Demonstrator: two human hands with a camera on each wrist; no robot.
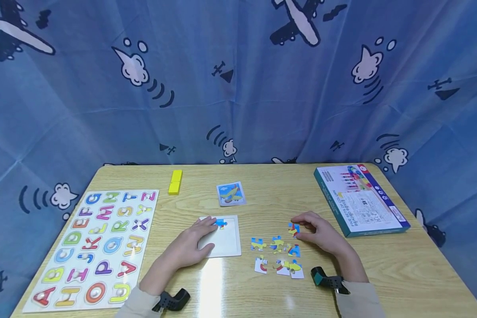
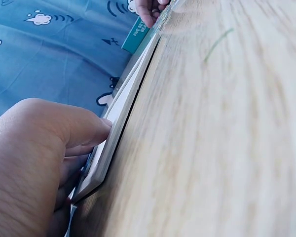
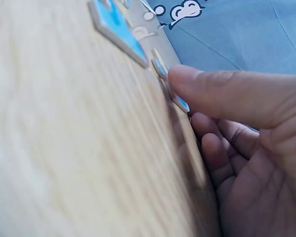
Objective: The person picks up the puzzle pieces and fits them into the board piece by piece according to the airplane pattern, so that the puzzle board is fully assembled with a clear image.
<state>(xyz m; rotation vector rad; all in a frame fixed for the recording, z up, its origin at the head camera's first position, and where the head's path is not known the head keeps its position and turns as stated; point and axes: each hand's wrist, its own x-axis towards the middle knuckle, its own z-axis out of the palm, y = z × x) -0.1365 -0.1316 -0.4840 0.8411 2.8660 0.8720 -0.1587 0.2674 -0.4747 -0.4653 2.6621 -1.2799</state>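
Note:
My left hand [image 1: 192, 243] rests on the left side of a white puzzle tray [image 1: 227, 243], its fingers spread over the surface. By the left wrist view, the thumb [image 2: 96, 129] lies along the tray's near edge. A blue puzzle piece [image 1: 221, 222] sits at the top of the tray, beside the fingertips. My right hand [image 1: 319, 232] pinches a red, yellow and blue puzzle piece [image 1: 293, 230] between thumb and fingers, close to the table. Several loose puzzle pieces [image 1: 277, 243] lie between the tray and my right hand, some overlapping.
Behind the tray lies a small airplane picture card [image 1: 231, 194]. A yellow block [image 1: 175, 182] stands at the back left. The alphabet board [image 1: 115, 260] covers the left side of the table. At the back right lies a flat boxed set [image 1: 361, 212]. A blue curtain [image 1: 238, 88] hangs behind.

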